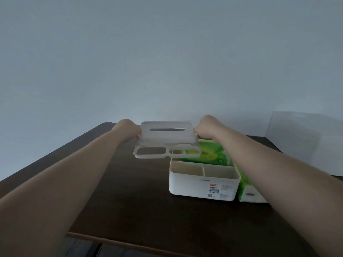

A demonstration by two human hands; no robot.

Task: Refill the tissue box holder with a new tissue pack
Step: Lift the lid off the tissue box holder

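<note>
Both hands hold the white lid (167,140) of the tissue box holder in the air, up and to the left of the holder's base. My left hand (128,129) grips its left end, my right hand (207,129) its right end. The lid has a long slot on top and round-cornered openings along its near edge. The white base (202,184) stands open on the dark table, with two front compartments. A green tissue pack (209,154) lies in its rear section. Another green pack (246,190) lies right of the base, partly hidden by my right forearm.
The dark brown table (130,197) has its near edge at the bottom of the view and its far left corner rounded. A pale wall rises behind it. A translucent white sheet or bag (304,143) leans at the far right.
</note>
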